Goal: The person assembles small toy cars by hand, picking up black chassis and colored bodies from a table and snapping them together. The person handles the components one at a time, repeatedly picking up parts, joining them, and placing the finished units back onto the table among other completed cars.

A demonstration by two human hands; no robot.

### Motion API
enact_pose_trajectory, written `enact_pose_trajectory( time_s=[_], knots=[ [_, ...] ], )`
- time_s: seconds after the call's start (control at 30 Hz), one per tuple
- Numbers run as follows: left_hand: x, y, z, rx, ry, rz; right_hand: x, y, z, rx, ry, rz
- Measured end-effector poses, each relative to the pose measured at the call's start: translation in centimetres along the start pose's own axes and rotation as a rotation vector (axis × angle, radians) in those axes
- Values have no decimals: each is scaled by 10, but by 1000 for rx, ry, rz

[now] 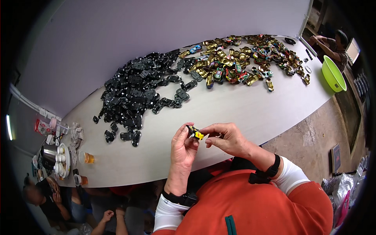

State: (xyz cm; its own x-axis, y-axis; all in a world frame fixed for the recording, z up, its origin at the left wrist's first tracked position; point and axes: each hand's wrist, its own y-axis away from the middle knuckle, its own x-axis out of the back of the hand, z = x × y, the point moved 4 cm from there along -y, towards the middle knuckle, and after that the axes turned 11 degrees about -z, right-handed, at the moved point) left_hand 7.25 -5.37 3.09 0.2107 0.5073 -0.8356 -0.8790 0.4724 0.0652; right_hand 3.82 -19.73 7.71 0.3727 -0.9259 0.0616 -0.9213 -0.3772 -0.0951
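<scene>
A little yellow toy car (195, 133) with a black bottom is up in the air, just over the near edge of the long white table (243, 109). Both hands hold it. The left hand (183, 147) stands upright, with its thumb and fingertips pinched on the left end of the car. The right hand (226, 138) comes in from the side and its fingers are closed on the right end. Both arms have black bands at the wrist and white sleeves.

Farther back on the table is a big heap of black car bottoms (137, 92). Some of them have spilled toward the hands. To the right of that heap lies another heap of shiny car tops (243, 58), gold, red, blue and green.

A bright green bowl (333, 73) sits at the far right end of the table, beside another person. At the left end are two glasses of amber drink (87, 158) and a tray of small white cups (60, 160). More people sit down there.
</scene>
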Motion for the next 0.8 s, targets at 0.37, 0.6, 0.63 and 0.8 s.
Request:
enact_pose_trajectory(
  time_s=[0.37, 0.6, 0.63, 0.8],
  knots=[
    [-9, 4, -15, 39, 43, -15, 5, 4, -18, 252, 432, 39],
    [-15, 13, -8, -66, -442, -49, 10, -2, 14, -202, -145, -74],
    [-20, 14, -7, -67, -501, -53, 10, -3, 16, -199, -125, -79],
    [-12, 11, -6, 14, -601, -107, 14, -6, 16, -275, -29, -146]
  ],
)
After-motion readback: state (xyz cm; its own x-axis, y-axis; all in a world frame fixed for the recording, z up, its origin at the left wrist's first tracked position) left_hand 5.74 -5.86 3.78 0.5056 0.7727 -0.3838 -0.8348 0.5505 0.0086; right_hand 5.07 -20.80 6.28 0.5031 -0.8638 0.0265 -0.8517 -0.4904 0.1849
